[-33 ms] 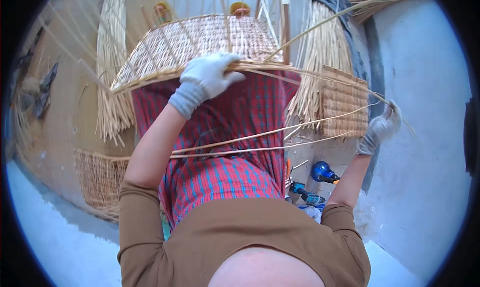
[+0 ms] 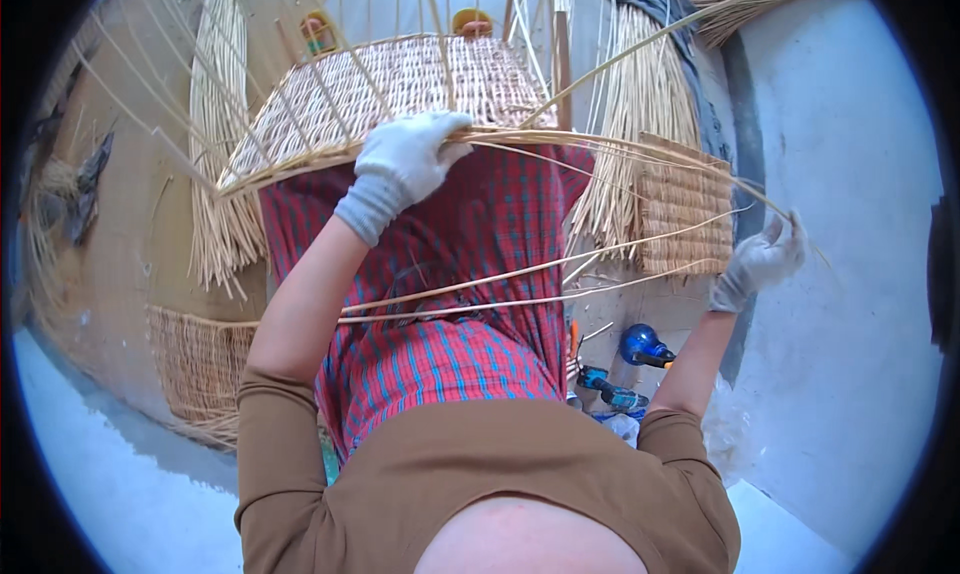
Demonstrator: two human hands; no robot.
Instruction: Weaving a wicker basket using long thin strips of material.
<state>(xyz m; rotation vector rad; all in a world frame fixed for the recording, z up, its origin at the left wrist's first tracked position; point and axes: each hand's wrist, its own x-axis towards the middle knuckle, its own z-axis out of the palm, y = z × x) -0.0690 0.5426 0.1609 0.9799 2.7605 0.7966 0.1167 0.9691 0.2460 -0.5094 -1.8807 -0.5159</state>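
My left hand (image 2: 405,159), in a white glove, grips the near rim of a woven wicker panel (image 2: 390,79) that rests over red-and-blue checked cloth (image 2: 520,204) on my lap; upright stakes rise from the panel. My right hand (image 2: 760,254), also gloved, is out at the right, its fingers closed on long pale canes (image 2: 690,162) that run from the panel's rim. Two more canes (image 2: 520,304) cross below the panel, over the cloth.
Bundles of pale canes (image 2: 218,114) lie left and right. Woven pieces (image 2: 195,364) lie lower left and at right (image 2: 680,204). A blue spray bottle (image 2: 640,344) and a teal power tool (image 2: 620,394) sit lower right on the floor. Darker canes (image 2: 730,4) lie at the top right.
My right hand has shifted slightly to the right with the canes. My left hand and the panel's rim have moved very slightly left and down.
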